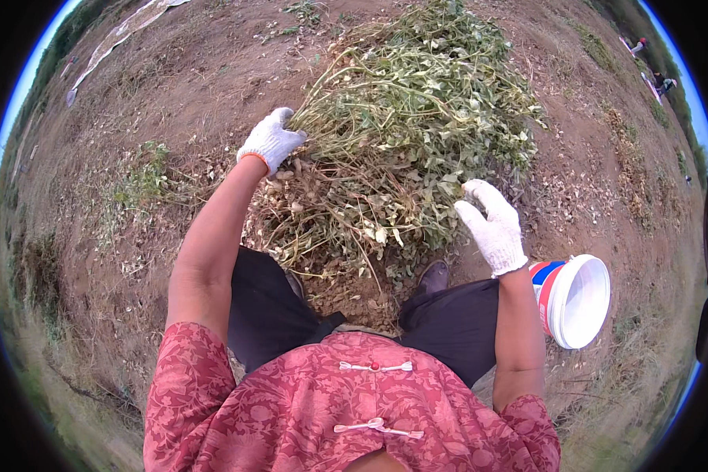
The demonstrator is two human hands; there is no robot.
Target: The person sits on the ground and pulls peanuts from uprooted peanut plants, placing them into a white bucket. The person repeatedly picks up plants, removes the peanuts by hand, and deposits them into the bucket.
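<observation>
A large heap of pulled peanut plants [425,112] with wilting green leaves lies on the soil before me. My left hand [274,137], in a white knit glove, is at the root end of the heap, its fingers around a bundle of stems. Pale peanut pods [295,206] show among the roots just below that hand. At the heap's right edge is my right hand [492,224], gloved too, with thumb and fingers apart and nothing seen between them.
A white plastic bucket [584,302] with a red and blue band lies tipped beside my right forearm. Low weeds [144,180] grow at the left. A pale sheet [115,44] lies far left. People [664,85] are far off at the upper right.
</observation>
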